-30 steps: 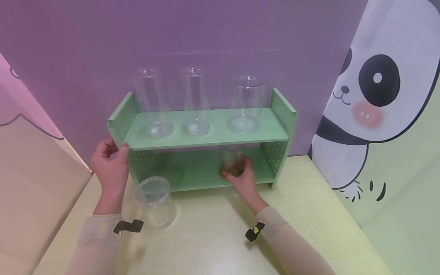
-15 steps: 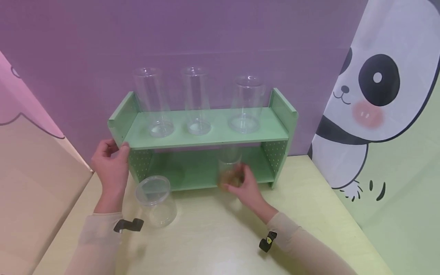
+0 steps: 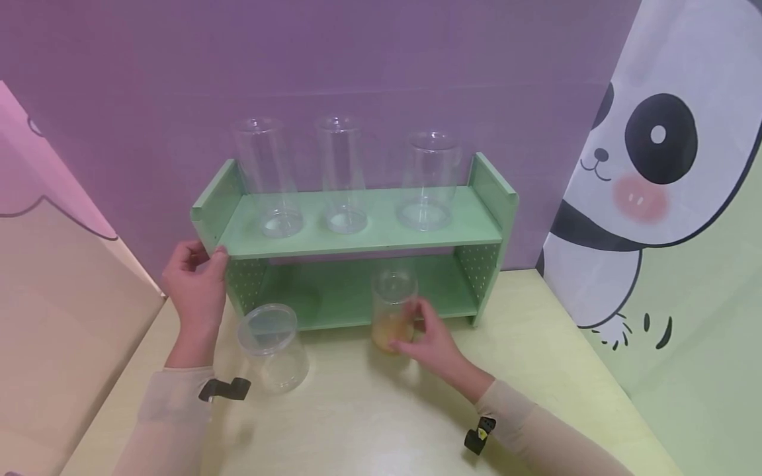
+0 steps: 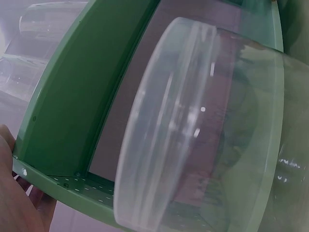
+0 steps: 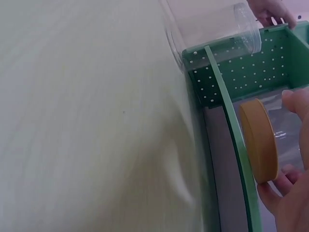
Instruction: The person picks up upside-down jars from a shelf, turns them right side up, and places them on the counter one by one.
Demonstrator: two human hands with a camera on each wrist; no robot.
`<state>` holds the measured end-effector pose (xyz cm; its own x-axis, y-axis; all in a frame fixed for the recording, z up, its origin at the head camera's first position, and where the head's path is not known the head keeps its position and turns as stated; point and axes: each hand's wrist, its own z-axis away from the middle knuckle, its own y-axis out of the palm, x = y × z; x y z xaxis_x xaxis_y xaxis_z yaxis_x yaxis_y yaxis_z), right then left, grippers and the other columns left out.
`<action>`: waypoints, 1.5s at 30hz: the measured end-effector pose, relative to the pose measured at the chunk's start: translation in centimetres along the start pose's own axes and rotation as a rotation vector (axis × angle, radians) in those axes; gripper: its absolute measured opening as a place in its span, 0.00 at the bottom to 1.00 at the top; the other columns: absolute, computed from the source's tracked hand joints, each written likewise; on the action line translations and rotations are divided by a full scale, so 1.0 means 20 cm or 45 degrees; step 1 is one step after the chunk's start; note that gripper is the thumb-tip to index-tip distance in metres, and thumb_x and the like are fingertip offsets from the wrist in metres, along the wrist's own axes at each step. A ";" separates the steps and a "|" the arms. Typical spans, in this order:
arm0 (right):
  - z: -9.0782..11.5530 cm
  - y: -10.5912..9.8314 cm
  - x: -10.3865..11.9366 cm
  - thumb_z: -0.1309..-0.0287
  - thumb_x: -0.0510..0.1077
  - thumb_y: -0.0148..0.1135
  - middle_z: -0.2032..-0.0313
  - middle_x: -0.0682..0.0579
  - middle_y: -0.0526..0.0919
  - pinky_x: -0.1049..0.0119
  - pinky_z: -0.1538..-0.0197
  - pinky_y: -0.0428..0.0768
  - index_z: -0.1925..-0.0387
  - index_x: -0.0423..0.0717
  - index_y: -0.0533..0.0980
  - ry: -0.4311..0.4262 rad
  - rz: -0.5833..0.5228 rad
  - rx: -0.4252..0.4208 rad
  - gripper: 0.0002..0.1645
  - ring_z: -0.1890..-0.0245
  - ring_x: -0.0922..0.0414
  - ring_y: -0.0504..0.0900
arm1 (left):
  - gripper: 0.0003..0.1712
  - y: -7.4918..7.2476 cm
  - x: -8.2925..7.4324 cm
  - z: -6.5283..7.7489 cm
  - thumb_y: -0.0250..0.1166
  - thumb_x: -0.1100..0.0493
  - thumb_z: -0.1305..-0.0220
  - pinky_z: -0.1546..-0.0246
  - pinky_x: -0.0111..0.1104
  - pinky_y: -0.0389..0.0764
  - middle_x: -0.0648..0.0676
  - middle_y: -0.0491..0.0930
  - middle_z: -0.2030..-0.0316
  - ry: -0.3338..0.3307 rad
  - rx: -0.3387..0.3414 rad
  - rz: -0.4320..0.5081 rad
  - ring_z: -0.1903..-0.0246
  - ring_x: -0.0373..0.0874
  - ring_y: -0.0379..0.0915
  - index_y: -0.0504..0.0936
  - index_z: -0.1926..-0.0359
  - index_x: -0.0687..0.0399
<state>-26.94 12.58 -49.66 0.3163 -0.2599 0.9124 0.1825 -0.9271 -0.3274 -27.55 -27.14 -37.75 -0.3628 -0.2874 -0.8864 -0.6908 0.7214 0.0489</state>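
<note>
My right hand grips a clear cylindrical jar low down, around its orange-tan end. The jar stands upright just in front of the lower tier of a green two-tier shelf. That orange-tan end shows as a thick disc between thumb and fingers in the right wrist view. Over at the left side panel, my left hand holds the shelf's edge, thumb on the front and fingers curled behind. A wider clear jar with a translucent lid is close to the left wrist camera.
Three clear cylinders stand on the top tier: a left one, a middle one and a wider right one. The lidded jar is on the pale table, left of centre. A purple wall rises behind the shelf.
My right hand has drawn the clear jar off the lower tier, toward me and slightly left. My left hand keeps its hold on the shelf; the other jars stay put.
</note>
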 end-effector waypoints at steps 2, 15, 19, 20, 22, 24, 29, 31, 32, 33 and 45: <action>0.02 -0.01 0.00 0.46 0.41 0.88 0.32 0.45 0.80 0.41 0.34 0.85 0.24 0.46 0.69 0.013 -0.006 0.027 0.52 0.34 0.39 0.82 | 0.04 0.00 0.00 0.00 0.69 0.62 0.30 0.63 0.22 0.84 0.43 0.83 0.64 -0.008 0.003 0.002 0.59 0.38 0.82 0.88 0.57 0.57; 0.07 0.00 0.02 0.45 0.39 0.87 0.28 0.44 0.78 0.37 0.32 0.83 0.22 0.46 0.68 0.005 -0.012 0.095 0.53 0.33 0.36 0.82 | 0.15 -0.05 -0.02 0.00 0.72 0.57 0.24 0.53 0.22 0.83 0.44 0.83 0.55 -0.135 0.135 -0.025 0.51 0.39 0.80 0.87 0.42 0.56; 0.09 0.00 0.03 0.44 0.41 0.87 0.29 0.43 0.79 0.35 0.30 0.80 0.22 0.46 0.68 0.012 -0.011 0.110 0.53 0.33 0.36 0.82 | 0.24 -0.08 -0.05 0.03 0.71 0.53 0.23 0.42 0.26 0.83 0.43 0.78 0.43 -0.186 0.199 -0.034 0.41 0.41 0.77 0.79 0.32 0.52; 0.09 0.00 0.03 0.44 0.41 0.87 0.29 0.43 0.79 0.34 0.30 0.80 0.23 0.46 0.68 0.010 -0.011 0.114 0.53 0.33 0.36 0.82 | 0.26 -0.08 -0.06 0.04 0.72 0.53 0.23 0.38 0.28 0.82 0.44 0.76 0.41 -0.193 0.193 -0.018 0.38 0.42 0.76 0.76 0.30 0.51; 0.09 -0.01 0.03 0.44 0.42 0.87 0.29 0.43 0.79 0.34 0.30 0.79 0.23 0.46 0.68 0.006 -0.006 0.122 0.52 0.33 0.36 0.82 | 0.28 -0.09 -0.08 0.08 0.72 0.55 0.24 0.33 0.31 0.79 0.44 0.73 0.39 -0.162 0.147 0.009 0.36 0.42 0.73 0.72 0.30 0.49; 0.09 -0.01 0.03 0.44 0.42 0.87 0.29 0.43 0.79 0.33 0.30 0.79 0.23 0.46 0.68 -0.003 -0.009 0.129 0.52 0.33 0.36 0.82 | 0.27 -0.08 -0.10 0.13 0.72 0.58 0.25 0.32 0.33 0.76 0.45 0.72 0.40 -0.071 0.063 0.050 0.37 0.42 0.73 0.72 0.31 0.51; 0.10 -0.01 0.03 0.44 0.43 0.88 0.30 0.44 0.79 0.34 0.31 0.80 0.22 0.46 0.68 -0.025 -0.003 0.145 0.53 0.33 0.37 0.82 | 0.17 -0.06 -0.16 0.23 0.70 0.69 0.31 0.41 0.32 0.78 0.43 0.76 0.50 0.248 -0.087 0.164 0.44 0.42 0.75 0.78 0.45 0.69; 0.10 -0.01 0.03 0.45 0.43 0.88 0.31 0.46 0.79 0.35 0.31 0.81 0.22 0.47 0.68 -0.037 0.004 0.147 0.54 0.32 0.39 0.81 | 0.14 -0.04 -0.19 0.27 0.69 0.72 0.32 0.45 0.31 0.80 0.44 0.79 0.54 0.321 -0.041 0.226 0.49 0.42 0.78 0.78 0.49 0.77; 0.10 -0.01 0.04 0.45 0.43 0.88 0.31 0.47 0.79 0.37 0.30 0.81 0.22 0.47 0.68 -0.046 0.006 0.147 0.54 0.32 0.40 0.81 | 0.14 -0.03 -0.20 0.30 0.69 0.73 0.32 0.47 0.30 0.81 0.44 0.80 0.56 0.338 0.012 0.248 0.52 0.42 0.79 0.78 0.50 0.79; 0.10 0.00 0.04 0.46 0.43 0.89 0.31 0.47 0.79 0.37 0.30 0.81 0.23 0.47 0.68 -0.052 0.008 0.147 0.54 0.32 0.40 0.81 | 0.13 -0.02 -0.22 0.32 0.69 0.74 0.32 0.49 0.30 0.81 0.45 0.82 0.57 0.349 0.078 0.259 0.54 0.41 0.80 0.78 0.51 0.81; 0.12 0.01 0.06 0.47 0.43 0.89 0.30 0.50 0.78 0.38 0.29 0.80 0.21 0.50 0.67 -0.100 0.015 0.192 0.56 0.29 0.44 0.78 | 0.30 0.20 -0.21 0.56 0.80 0.57 0.31 0.35 0.47 0.84 0.53 0.82 0.39 0.352 1.124 -0.130 0.39 0.51 0.79 0.80 0.33 0.56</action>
<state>-24.21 12.68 -49.24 0.3897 -0.2430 0.8883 0.3142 -0.8716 -0.3763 -21.83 -16.02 -38.92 -0.5407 -0.4339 -0.7207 -0.0425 0.8697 -0.4917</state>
